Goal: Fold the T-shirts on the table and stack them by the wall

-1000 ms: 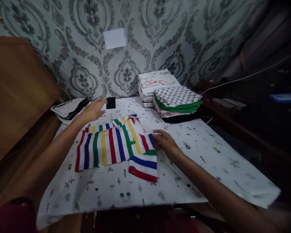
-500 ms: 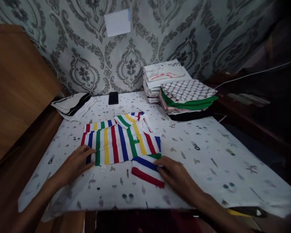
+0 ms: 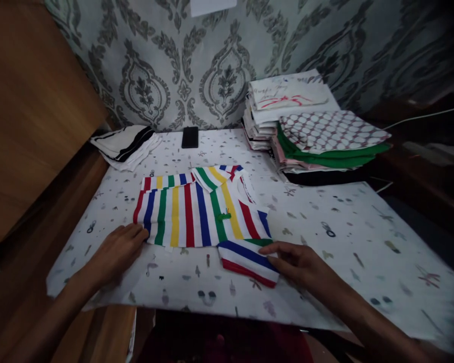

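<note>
A T-shirt [image 3: 181, 217] with red, blue, green and yellow stripes on white lies on the table, neckline to the right. Its far side is folded in, and the far sleeve lies over the body. The near sleeve [image 3: 245, 259] sticks out toward me. My left hand [image 3: 121, 249] is closed at the shirt's near left corner, by the hem, with its fingertips partly hidden. At the outer edge of the near sleeve, my right hand [image 3: 297, 262] pinches the cloth between thumb and fingers.
A patterned cloth [image 3: 212, 315] covers the table. Folded clothes [image 3: 123, 143] lie at the back left, near a black phone [image 3: 189, 137]. Taller stacks of folded clothes [image 3: 333, 132] stand at the back right. A wooden panel [image 3: 34, 116] rises on the left.
The view has tilted down and shifted left. My left hand's fingers have closed at the hem corner, where they were more spread. My right hand stays at the sleeve.
</note>
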`<move>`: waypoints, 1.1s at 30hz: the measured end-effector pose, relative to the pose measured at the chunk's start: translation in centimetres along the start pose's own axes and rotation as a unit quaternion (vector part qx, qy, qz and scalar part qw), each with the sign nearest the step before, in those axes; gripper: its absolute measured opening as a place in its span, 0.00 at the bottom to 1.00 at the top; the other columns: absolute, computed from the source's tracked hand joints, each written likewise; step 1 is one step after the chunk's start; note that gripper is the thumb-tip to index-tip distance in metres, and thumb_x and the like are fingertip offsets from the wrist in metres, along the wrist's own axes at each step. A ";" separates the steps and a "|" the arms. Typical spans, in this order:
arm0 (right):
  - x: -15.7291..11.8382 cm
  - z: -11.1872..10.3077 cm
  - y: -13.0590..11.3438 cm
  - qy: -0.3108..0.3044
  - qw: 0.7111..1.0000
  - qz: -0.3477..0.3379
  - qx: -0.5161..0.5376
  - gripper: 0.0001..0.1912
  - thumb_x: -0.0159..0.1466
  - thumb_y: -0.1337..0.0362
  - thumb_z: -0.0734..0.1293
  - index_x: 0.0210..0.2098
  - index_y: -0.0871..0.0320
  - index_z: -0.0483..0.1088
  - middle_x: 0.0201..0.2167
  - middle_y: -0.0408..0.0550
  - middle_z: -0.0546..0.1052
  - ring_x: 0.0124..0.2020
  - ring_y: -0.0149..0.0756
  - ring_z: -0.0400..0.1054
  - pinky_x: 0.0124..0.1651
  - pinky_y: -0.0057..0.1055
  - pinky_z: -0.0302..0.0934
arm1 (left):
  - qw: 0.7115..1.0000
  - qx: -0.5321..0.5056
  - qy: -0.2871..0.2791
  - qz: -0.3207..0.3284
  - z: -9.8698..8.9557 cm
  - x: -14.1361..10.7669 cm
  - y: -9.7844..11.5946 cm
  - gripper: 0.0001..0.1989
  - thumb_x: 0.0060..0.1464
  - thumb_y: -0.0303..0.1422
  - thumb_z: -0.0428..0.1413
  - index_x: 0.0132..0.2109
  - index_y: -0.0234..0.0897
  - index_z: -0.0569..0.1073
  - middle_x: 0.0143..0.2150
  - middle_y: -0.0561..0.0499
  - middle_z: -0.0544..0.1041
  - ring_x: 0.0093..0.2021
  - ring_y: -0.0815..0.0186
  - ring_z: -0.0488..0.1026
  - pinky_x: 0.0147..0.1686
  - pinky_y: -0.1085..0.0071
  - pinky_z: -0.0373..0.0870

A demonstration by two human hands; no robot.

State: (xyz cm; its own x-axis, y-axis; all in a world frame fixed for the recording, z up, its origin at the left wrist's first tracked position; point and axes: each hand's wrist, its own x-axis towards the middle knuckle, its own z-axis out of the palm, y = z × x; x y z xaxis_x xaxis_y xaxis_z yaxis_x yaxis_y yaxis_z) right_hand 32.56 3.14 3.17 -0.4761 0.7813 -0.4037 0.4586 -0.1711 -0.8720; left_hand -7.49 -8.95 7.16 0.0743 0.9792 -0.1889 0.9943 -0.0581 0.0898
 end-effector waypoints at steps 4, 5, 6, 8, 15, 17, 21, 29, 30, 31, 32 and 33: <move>-0.8 -1.4 -1.0 -0.012 0.989 -0.065 -0.131 0.17 0.63 0.49 0.64 0.38 0.51 0.79 0.22 0.45 0.76 0.21 0.34 0.67 0.22 0.29 0.60 | 0.995 -0.083 -0.061 -0.002 -2.0 -0.9 -0.4 0.10 0.59 0.33 0.47 0.40 0.43 0.73 0.40 0.48 0.78 0.38 0.59 0.74 0.39 0.64 0.70; -0.8 -1.7 -1.5 -0.016 0.980 -0.074 -0.185 0.16 0.64 0.50 0.64 0.38 0.50 0.79 0.23 0.46 0.76 0.22 0.35 0.68 0.24 0.29 0.62 | 0.990 -0.113 -0.079 -0.002 -2.5 -0.8 -0.7 0.10 0.59 0.35 0.48 0.40 0.44 0.74 0.39 0.49 0.78 0.37 0.60 0.74 0.37 0.67 0.70; -0.7 -1.9 -2.2 -0.019 0.967 -0.078 -0.242 0.15 0.65 0.52 0.63 0.38 0.50 0.79 0.24 0.46 0.77 0.23 0.36 0.69 0.26 0.30 0.63 | 0.986 -0.141 -0.093 -0.003 -2.9 -0.5 -1.1 0.10 0.59 0.37 0.48 0.39 0.44 0.74 0.38 0.50 0.78 0.36 0.60 0.74 0.35 0.68 0.69; 0.2 -1.7 -3.9 -0.011 0.935 -0.090 -0.343 0.14 0.66 0.54 0.62 0.39 0.50 0.78 0.25 0.46 0.78 0.26 0.39 0.71 0.28 0.32 0.64 | 0.979 -0.179 -0.097 -0.013 -3.4 1.1 -2.1 0.13 0.61 0.41 0.47 0.39 0.44 0.74 0.37 0.51 0.78 0.35 0.61 0.75 0.33 0.69 0.69; 10.3 2.8 -11.4 0.039 0.805 -0.219 -0.550 0.18 0.67 0.70 0.61 0.54 0.57 0.70 0.50 0.57 0.75 0.42 0.45 0.74 0.37 0.35 0.66 | 0.994 0.058 0.065 -0.061 -3.0 10.1 -4.2 0.15 0.58 0.31 0.47 0.49 0.39 0.74 0.50 0.41 0.77 0.51 0.50 0.73 0.46 0.58 0.71; 13.1 3.6 -12.3 0.038 0.781 -0.229 -0.579 0.17 0.67 0.73 0.59 0.52 0.59 0.70 0.50 0.58 0.74 0.42 0.44 0.74 0.36 0.34 0.65 | 0.990 0.113 0.068 -0.048 -2.6 11.3 -4.4 0.17 0.58 0.26 0.45 0.49 0.38 0.74 0.52 0.40 0.76 0.52 0.50 0.73 0.49 0.56 0.70; 16.9 3.3 -11.9 0.045 0.770 -0.250 -0.586 0.14 0.69 0.72 0.56 0.44 0.60 0.73 0.47 0.57 0.75 0.38 0.41 0.74 0.35 0.33 0.63 | 0.992 0.086 0.076 -0.057 -2.4 12.1 -5.8 0.15 0.59 0.26 0.44 0.45 0.38 0.74 0.48 0.40 0.77 0.49 0.51 0.74 0.47 0.56 0.70; 25.9 -1.5 -15.1 0.195 0.956 -0.193 -0.108 0.06 0.62 0.71 0.64 0.28 0.56 0.66 0.22 0.42 0.73 0.22 0.34 0.71 0.27 0.28 0.65 | 0.936 -0.305 0.143 -0.103 -3.4 17.8 -13.6 0.15 0.46 0.47 0.53 0.31 0.40 0.68 0.25 0.55 0.69 0.29 0.63 0.68 0.30 0.70 0.65; 27.6 -1.8 -15.6 0.209 0.959 -0.177 -0.070 0.07 0.62 0.70 0.63 0.28 0.56 0.65 0.19 0.40 0.72 0.20 0.34 0.71 0.25 0.28 0.64 | 0.924 -0.335 0.143 -0.117 -3.4 18.7 -14.0 0.16 0.43 0.48 0.54 0.30 0.40 0.67 0.24 0.56 0.66 0.27 0.65 0.65 0.28 0.70 0.63; 29.2 -2.0 -15.9 0.219 0.961 -0.165 -0.046 0.07 0.62 0.70 0.63 0.28 0.55 0.63 0.18 0.39 0.71 0.19 0.34 0.71 0.24 0.27 0.65 | 0.916 -0.350 0.144 -0.132 -3.2 19.5 -14.3 0.16 0.41 0.48 0.54 0.30 0.40 0.66 0.23 0.57 0.65 0.26 0.66 0.64 0.27 0.70 0.62; 30.6 -2.1 -16.0 0.228 0.960 -0.158 -0.036 0.07 0.61 0.71 0.63 0.28 0.55 0.63 0.18 0.39 0.71 0.19 0.34 0.71 0.24 0.27 0.65 | 0.914 -0.348 0.149 -0.145 -3.0 20.1 -14.3 0.15 0.41 0.47 0.54 0.29 0.40 0.67 0.22 0.57 0.64 0.25 0.66 0.63 0.27 0.70 0.61; 31.9 -2.1 -15.7 0.235 0.959 -0.154 -0.036 0.08 0.61 0.71 0.64 0.27 0.55 0.62 0.18 0.39 0.71 0.20 0.34 0.72 0.25 0.27 0.66 | 0.917 -0.332 0.158 -0.154 -2.6 20.6 -14.3 0.14 0.41 0.46 0.53 0.29 0.40 0.68 0.22 0.57 0.65 0.25 0.65 0.63 0.27 0.70 0.60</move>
State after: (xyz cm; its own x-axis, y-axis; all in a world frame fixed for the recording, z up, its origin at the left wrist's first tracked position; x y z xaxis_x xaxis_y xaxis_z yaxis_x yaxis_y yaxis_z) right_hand 11.74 32.02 4.59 -0.2145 0.9752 0.0549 0.4098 0.1409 -0.9012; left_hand -20.38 12.57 4.56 -0.3317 0.9431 -0.0223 0.6906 0.2588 0.6753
